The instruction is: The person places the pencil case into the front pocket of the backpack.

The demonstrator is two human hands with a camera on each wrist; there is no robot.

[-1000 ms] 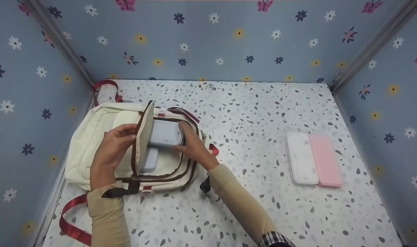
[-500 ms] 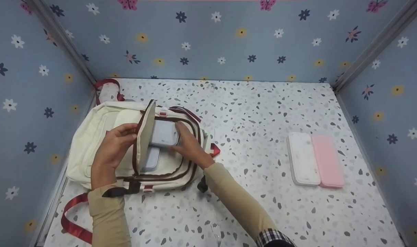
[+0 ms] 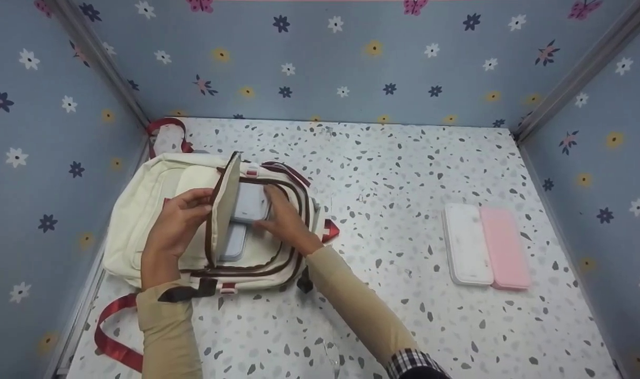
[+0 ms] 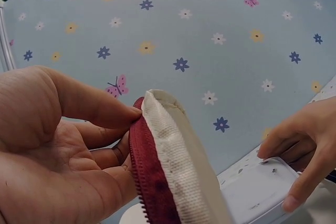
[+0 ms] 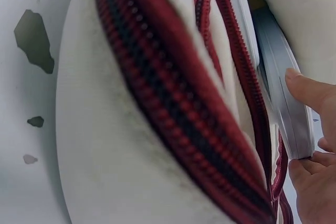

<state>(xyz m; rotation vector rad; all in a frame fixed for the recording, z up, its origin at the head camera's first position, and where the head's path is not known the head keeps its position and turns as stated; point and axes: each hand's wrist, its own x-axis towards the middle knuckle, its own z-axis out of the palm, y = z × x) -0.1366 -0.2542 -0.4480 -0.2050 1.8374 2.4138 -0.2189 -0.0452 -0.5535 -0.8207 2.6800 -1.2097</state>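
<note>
A cream backpack [image 3: 136, 231] with dark red zips lies on its back at the left of the table. My left hand [image 3: 173, 231] pinches the zipped edge of its front pocket flap [image 4: 178, 166], which stands raised. With thumb and fingers my right hand [image 3: 288, 221] grips the end of a white flat case [image 3: 250, 202] with rounded corners. The far end of this case is hidden behind the flap, inside the pocket. Below it in the pocket lies a second pale case [image 3: 235, 243], partly covered by the flap. In the right wrist view the gripped case [image 5: 286, 98] shows edge-on.
To the right, a white case [image 3: 468, 245] and a pink case [image 3: 505, 247] lie side by side on the speckled table [image 3: 383, 173]. A red strap [image 3: 112, 337] loops out at the front left. Flowered panels [image 3: 320, 63] wall in the back and sides.
My right hand has moved left, sliding the white case further behind the flap into the pocket. The left hand keeps its hold on the flap. The head view has shifted slightly.
</note>
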